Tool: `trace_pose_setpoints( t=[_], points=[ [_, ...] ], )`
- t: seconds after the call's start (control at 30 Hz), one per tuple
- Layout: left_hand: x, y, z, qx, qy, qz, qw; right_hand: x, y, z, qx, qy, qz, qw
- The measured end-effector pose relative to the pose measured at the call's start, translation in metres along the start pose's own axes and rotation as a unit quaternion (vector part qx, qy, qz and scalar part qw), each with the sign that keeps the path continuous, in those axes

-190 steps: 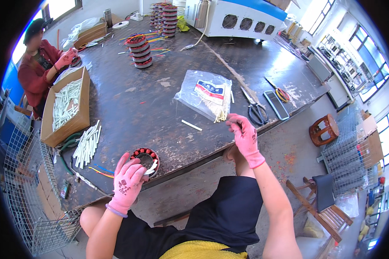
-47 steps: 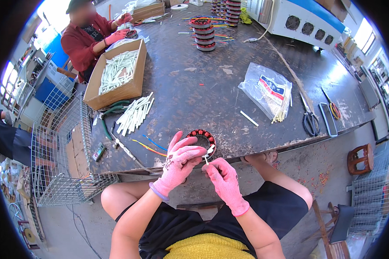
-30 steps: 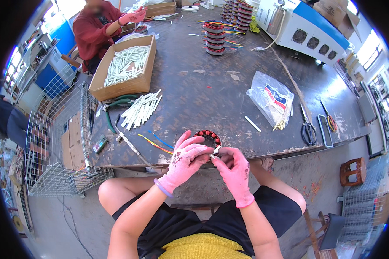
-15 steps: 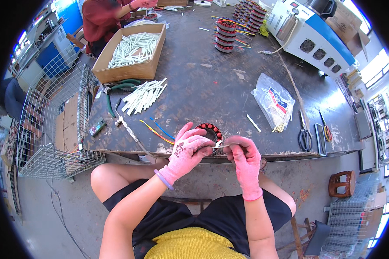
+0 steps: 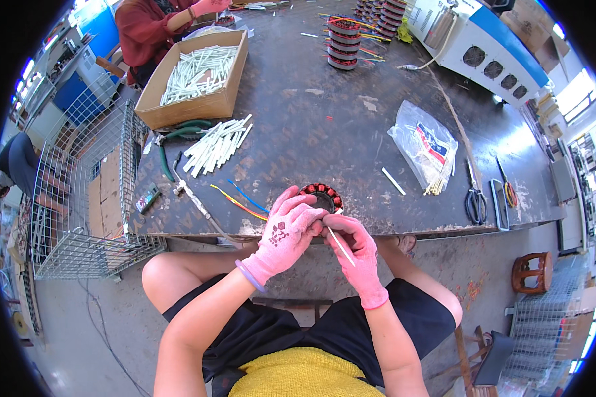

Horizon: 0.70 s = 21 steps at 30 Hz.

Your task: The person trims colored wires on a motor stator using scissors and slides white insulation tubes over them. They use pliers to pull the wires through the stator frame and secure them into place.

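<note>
At the table's near edge lies a ring-shaped motor stator point(image 5: 336, 197) with red windings and a dark middle. My left hand point(image 5: 286, 231), in a pink glove, is closed at its near left side, an upper finger along the rim and the fingertips pinched together. My gloved right hand point(image 5: 357, 255) meets those fingertips, closed on a thin white strip point(image 5: 341, 245) that slants down toward me across the fingers. Yellow, red and blue lead wires point(image 5: 240, 202) run left from the stator. My fingers hide its near side and the strip's upper end.
Left of the hands are a torch with a hose point(image 5: 195, 198), a pile of white tubes point(image 5: 217, 147) and a carton point(image 5: 212, 109) of more. Stacked stators point(image 5: 344, 46) stand farther off. To the right lie a plastic bag point(image 5: 414, 132), scissors point(image 5: 475, 205) and a loose tube point(image 5: 393, 180).
My right hand has moved left and slightly down, up against my left fingertips. The strip, earlier stretched between the hands, now slants across my right fingers. My left hand stays at the stator.
</note>
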<state>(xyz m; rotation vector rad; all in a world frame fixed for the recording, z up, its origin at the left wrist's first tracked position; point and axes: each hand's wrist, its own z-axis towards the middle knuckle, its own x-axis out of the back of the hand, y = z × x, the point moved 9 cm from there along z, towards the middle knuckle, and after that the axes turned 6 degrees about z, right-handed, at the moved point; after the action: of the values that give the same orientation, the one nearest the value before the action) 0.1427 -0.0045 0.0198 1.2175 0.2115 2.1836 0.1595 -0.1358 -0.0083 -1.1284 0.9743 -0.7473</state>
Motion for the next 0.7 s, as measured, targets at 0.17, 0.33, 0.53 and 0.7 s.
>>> trace_pose_setpoints(
  t=[0.17, 0.33, 0.53, 0.7],
  points=[
    [0.001, 0.000, -0.001, 0.009, -0.007, 0.018, 1.000, -0.006, 0.001, 0.011, -0.014, -0.002, 0.014, 1.000],
    [0.002, 0.003, 0.000, 0.004, 0.024, 0.031, 0.999, 0.001, 0.016, -0.020, -0.041, 0.063, 0.086, 0.994],
    [0.003, 0.011, 0.008, -0.065, -0.001, 0.042, 0.997, -0.015, -0.016, 0.037, -0.005, 0.053, -0.014, 0.998],
    [-0.005, 0.013, 0.016, -0.074, -0.035, 0.054, 0.995, -0.012, -0.019, 0.068, -0.017, 0.009, -0.208, 0.978]
  ],
)
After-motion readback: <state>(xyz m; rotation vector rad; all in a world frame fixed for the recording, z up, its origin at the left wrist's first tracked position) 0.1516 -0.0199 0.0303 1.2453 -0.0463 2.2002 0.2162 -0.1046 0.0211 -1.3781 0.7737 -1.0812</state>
